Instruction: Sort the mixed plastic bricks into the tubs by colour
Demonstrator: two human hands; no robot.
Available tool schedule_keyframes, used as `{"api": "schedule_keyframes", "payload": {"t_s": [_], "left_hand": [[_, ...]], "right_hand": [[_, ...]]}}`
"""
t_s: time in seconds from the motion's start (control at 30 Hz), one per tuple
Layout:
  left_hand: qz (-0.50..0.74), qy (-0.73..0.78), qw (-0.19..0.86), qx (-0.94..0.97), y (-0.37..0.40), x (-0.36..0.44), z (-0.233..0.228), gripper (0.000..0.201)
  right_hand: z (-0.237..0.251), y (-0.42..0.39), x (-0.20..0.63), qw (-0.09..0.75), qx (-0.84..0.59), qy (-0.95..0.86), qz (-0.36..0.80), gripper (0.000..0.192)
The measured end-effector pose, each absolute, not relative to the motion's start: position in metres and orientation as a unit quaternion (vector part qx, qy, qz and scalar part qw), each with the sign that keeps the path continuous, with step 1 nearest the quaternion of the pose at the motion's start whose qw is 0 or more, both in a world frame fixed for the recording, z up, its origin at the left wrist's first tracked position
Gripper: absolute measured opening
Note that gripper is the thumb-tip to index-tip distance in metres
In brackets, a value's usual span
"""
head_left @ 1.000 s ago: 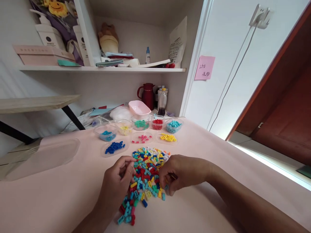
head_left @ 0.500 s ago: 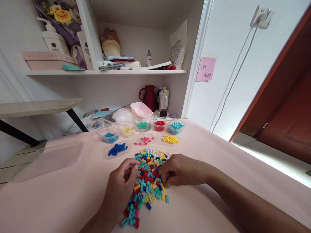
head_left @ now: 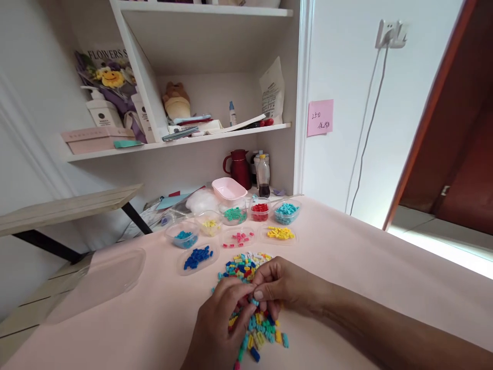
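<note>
Over a mixed pile of small building bricks [head_left: 260, 336], my two hands meet at the fingertips. A light-blue building brick [head_left: 254, 302] shows between them. My left hand [head_left: 225, 313] comes from the lower left, its thumb and forefinger closed at the brick. From the right, my right hand [head_left: 277, 285] pinches at the same brick with its thumb and curled fingers. Its other fingers partly hide the pile beneath. Red, yellow, green, dark-blue and white bricks lie loose around and under both hands.
Behind the pile stand clear tubs of sorted bricks: dark blue [head_left: 197, 258], blue [head_left: 184, 238], green [head_left: 234, 214], red [head_left: 260, 211], turquoise [head_left: 287, 211], yellow [head_left: 280, 233] and pink [head_left: 239, 238]. A clear lid [head_left: 111, 272] lies left. Farther back are a pink basin [head_left: 229, 190] and a red jug [head_left: 239, 169].
My right hand has lifted from the pile's right side and moved to my left hand. Their fingertips now meet at a light-blue brick. The head view has shifted, so the scene sits lower.
</note>
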State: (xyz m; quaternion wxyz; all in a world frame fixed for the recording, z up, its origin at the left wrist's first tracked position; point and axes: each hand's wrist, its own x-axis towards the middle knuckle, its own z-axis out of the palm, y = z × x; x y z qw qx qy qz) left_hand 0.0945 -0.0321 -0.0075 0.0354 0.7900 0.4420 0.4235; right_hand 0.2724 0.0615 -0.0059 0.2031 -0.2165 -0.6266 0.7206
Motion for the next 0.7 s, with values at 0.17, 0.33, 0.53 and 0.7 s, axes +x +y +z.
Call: {"api": "schedule_keyframes", "payload": {"t_s": [0.17, 0.33, 0.53, 0.7], "left_hand": [[0.418, 0.423, 0.024, 0.803, -0.0317, 0.0946, -0.0057, 0.023], [0.429, 0.436, 0.017, 0.791, -0.0346, 0.0954, -0.0037, 0.017], [0.433, 0.464, 0.036, 0.772, -0.0343, 0.0938, -0.006, 0.017], [0.453, 0.482, 0.039, 0.749, -0.0322, 0.0918, -0.0112, 0.016]], "right_hand": [[-0.0013, 0.0578, 0.2741, 0.211, -0.202, -0.608, 0.738, 0.029], [0.0028, 0.0554, 0.2747, 0.195, -0.199, -0.609, 0.743, 0.031], [0.0027, 0.0564, 0.2752, 0.186, -0.164, -0.617, 0.747, 0.031], [0.0002, 0.0582, 0.2758, 0.164, -0.16, -0.62, 0.751, 0.037]]}}
